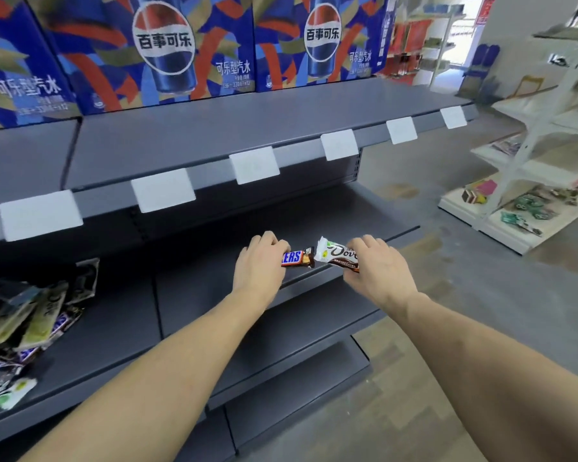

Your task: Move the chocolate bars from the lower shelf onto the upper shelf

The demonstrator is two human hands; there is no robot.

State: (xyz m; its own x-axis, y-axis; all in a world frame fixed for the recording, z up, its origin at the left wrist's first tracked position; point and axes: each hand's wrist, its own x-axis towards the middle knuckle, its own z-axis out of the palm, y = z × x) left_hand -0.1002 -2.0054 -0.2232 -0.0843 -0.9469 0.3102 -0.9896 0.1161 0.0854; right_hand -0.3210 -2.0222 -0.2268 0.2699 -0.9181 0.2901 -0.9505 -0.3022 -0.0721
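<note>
Above the lower shelf (107,331), near centre, a Snickers bar (297,257) is pinched in the left hand (259,263) and a Dove bar (338,254) at three o'clock in the right hand (372,270), both judged light, slippery-wrapped, best gripped mid-length.

I see a grey upper shelf (234,128) carrying Pepsi cartons (161,48) along its far side, white price tags (254,165) clipped to its near edge. Below it, the lower shelf (114,325) carries a pile of chocolate bars (30,321) at its left end.
</note>
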